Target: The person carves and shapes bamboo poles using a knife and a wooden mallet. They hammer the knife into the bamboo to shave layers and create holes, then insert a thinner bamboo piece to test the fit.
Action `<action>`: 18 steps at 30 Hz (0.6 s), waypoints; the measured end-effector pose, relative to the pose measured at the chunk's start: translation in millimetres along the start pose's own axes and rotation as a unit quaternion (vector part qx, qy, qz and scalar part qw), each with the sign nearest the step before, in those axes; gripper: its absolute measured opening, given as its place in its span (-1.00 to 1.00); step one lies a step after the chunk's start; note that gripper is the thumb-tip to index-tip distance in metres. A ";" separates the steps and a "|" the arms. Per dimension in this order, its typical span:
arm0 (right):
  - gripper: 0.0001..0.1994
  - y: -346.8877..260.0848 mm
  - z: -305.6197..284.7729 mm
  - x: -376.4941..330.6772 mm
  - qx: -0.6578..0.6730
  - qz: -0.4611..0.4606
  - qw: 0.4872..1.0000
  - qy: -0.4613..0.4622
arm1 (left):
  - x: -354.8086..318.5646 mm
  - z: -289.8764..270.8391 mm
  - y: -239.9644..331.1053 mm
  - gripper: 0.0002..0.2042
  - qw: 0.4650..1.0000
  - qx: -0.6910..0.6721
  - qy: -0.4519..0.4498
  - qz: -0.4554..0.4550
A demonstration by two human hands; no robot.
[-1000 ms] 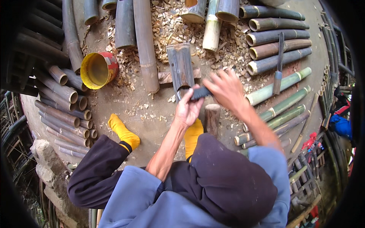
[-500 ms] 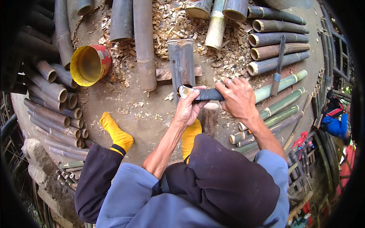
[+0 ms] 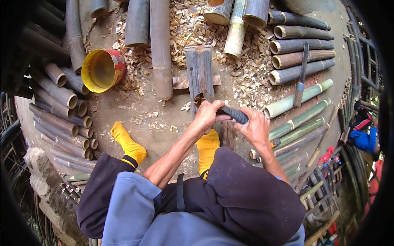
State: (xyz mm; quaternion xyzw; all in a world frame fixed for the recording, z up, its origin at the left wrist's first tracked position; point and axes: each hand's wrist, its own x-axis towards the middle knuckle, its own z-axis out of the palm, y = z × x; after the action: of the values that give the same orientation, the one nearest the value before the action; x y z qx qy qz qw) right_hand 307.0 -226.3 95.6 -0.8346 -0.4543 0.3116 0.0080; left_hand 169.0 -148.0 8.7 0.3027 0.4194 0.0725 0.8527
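A hand tool with a black-wrapped handle [image 3: 234,115] slants between my two hands; its greyish, metal-looking head lies mostly hidden. My left hand [image 3: 207,117] is closed around the head end, by the open lower end of a bamboo tube [image 3: 199,76]. Fingers of my right hand [image 3: 255,128] are bent around the other end of the handle. The bamboo tube rests tilted across a short wooden crosspiece [image 3: 180,82], its near end close to my left fingers. Whether the tool touches the tube I cannot tell.
Wood chips [image 3: 246,78] cover the ground beyond. A yellow-rimmed bucket [image 3: 102,71] stands left. Bamboo pieces [image 3: 67,127] are stacked left, others [image 3: 303,45] right. A long knife [image 3: 302,74] lies on the right pieces. My yellow-socked feet [image 3: 208,149] are near.
The tool has turned so that its handle slants down to the right. My left hand has closed over its head, and my right hand has moved lower, toward the handle's end.
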 end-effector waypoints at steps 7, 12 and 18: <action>-0.74 -24.7 -42.4 42.0 -0.234 -0.245 0.941 0.018 | -15.3 1.5 -2.0 -0.72 0.912 -0.410 -0.008 0.013; -0.92 -42.4 -41.4 62.4 -0.308 -0.385 0.864 0.109 | -12.6 1.8 -22.1 -0.69 0.840 -0.538 -0.044 0.056; -0.88 -61.5 -27.0 79.5 -0.392 -0.433 0.808 0.077 | -19.1 12.5 -34.5 -0.53 0.757 -0.645 -0.094 0.042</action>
State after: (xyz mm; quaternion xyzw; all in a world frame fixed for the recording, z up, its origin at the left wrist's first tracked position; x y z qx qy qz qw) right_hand 306.1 -122.3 94.8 -0.5050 -0.8497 0.0061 -0.1513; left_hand 161.8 -188.7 7.4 -0.2969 0.1775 0.3328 0.8773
